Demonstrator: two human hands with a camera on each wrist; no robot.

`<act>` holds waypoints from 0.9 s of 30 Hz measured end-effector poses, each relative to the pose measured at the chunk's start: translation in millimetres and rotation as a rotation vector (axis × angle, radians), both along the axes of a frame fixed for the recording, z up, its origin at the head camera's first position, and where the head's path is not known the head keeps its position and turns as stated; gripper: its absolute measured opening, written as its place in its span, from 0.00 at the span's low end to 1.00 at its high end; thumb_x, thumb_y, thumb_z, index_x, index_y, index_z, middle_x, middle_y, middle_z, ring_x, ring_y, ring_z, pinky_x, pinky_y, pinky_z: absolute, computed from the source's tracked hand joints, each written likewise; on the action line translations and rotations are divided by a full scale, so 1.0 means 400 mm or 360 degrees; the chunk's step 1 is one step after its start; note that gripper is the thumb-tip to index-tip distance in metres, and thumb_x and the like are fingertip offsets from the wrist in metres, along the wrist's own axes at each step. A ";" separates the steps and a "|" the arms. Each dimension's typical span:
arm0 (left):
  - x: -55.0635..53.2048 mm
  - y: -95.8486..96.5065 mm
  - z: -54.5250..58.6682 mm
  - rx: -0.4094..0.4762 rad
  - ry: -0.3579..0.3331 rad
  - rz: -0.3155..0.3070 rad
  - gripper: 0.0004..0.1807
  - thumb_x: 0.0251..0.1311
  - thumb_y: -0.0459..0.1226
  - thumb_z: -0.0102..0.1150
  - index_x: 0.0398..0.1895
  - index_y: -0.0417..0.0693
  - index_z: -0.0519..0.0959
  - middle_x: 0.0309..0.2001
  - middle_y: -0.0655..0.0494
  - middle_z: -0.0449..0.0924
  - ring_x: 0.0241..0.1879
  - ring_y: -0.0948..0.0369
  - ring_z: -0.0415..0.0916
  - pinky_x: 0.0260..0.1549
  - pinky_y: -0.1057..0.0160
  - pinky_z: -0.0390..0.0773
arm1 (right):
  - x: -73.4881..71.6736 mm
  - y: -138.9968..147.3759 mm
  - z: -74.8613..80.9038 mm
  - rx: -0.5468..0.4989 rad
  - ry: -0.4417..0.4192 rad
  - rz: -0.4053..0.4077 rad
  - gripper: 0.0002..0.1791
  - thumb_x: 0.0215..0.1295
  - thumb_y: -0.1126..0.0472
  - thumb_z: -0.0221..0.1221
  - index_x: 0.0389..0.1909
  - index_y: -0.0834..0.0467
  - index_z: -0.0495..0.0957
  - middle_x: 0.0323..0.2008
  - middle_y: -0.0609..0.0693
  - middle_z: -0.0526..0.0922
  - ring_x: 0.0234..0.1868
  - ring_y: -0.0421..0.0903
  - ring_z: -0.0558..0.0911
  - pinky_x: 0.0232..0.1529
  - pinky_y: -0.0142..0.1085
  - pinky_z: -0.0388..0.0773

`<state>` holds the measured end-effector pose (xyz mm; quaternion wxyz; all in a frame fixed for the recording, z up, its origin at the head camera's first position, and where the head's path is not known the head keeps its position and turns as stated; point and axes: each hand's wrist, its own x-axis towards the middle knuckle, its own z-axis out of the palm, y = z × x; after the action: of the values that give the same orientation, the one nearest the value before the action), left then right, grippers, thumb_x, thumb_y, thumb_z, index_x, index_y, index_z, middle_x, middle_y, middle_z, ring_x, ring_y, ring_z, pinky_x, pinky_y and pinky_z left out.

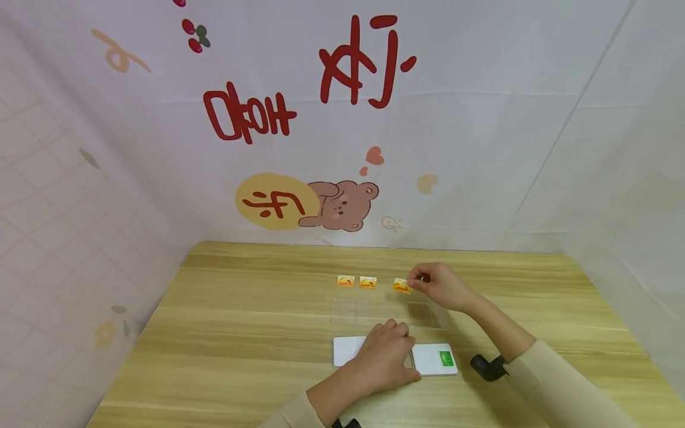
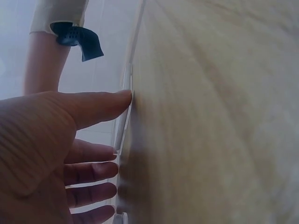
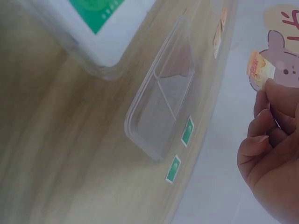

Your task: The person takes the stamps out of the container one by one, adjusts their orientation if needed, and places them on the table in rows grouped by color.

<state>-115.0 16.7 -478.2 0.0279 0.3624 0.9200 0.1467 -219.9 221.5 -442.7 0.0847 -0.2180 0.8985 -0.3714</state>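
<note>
Between thumb and fingertips, my right hand (image 1: 439,285) pinches a small orange-and-yellow stamp (image 1: 402,286), raised over the back of the table; its printed face also shows in the right wrist view. Two similar orange stamps (image 1: 356,282) lie in a row to its left. My left hand (image 1: 386,353) lies low over two flat white boxes, its fingers extended. Its thumb touches the near edge of the right white box (image 1: 426,359), on which a green stamp (image 1: 446,358) lies. The left white box (image 1: 348,349) is partly hidden by that hand.
Two transparent plastic lids, a left one (image 1: 350,311) and a right one (image 1: 423,315), lie behind the boxes. Two green stamps (image 3: 181,149) lie beyond the right lid in the right wrist view. A printed cloth wall (image 1: 455,131) borders the wooden table (image 1: 225,321).
</note>
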 end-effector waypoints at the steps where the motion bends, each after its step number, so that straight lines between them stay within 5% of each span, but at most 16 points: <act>1: 0.000 -0.001 0.001 -0.0003 0.0002 -0.0003 0.22 0.51 0.58 0.79 0.40 0.55 0.88 0.37 0.67 0.70 0.38 0.66 0.64 0.36 0.69 0.64 | -0.007 -0.003 -0.004 0.0002 -0.0002 0.0007 0.06 0.75 0.64 0.61 0.38 0.56 0.85 0.32 0.56 0.84 0.30 0.44 0.75 0.31 0.34 0.73; 12: 0.005 -0.003 0.010 -0.0036 0.0055 -0.0026 0.22 0.52 0.59 0.78 0.39 0.55 0.87 0.37 0.67 0.72 0.39 0.66 0.65 0.36 0.69 0.64 | -0.061 -0.045 -0.034 0.0122 0.0087 0.0084 0.06 0.74 0.65 0.62 0.37 0.61 0.85 0.30 0.49 0.84 0.29 0.42 0.76 0.32 0.36 0.75; 27: 0.003 -0.003 0.006 -0.0055 0.0067 -0.0033 0.21 0.52 0.59 0.78 0.38 0.56 0.87 0.36 0.67 0.70 0.38 0.66 0.64 0.35 0.70 0.62 | -0.091 -0.059 -0.079 0.0284 0.0144 -0.0023 0.04 0.72 0.67 0.64 0.37 0.61 0.86 0.31 0.46 0.85 0.32 0.41 0.81 0.38 0.40 0.80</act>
<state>-113.8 15.4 -475.6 0.0163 0.3744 0.9189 0.1230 -256.4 198.0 -474.3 0.0603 -0.2197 0.9325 -0.2803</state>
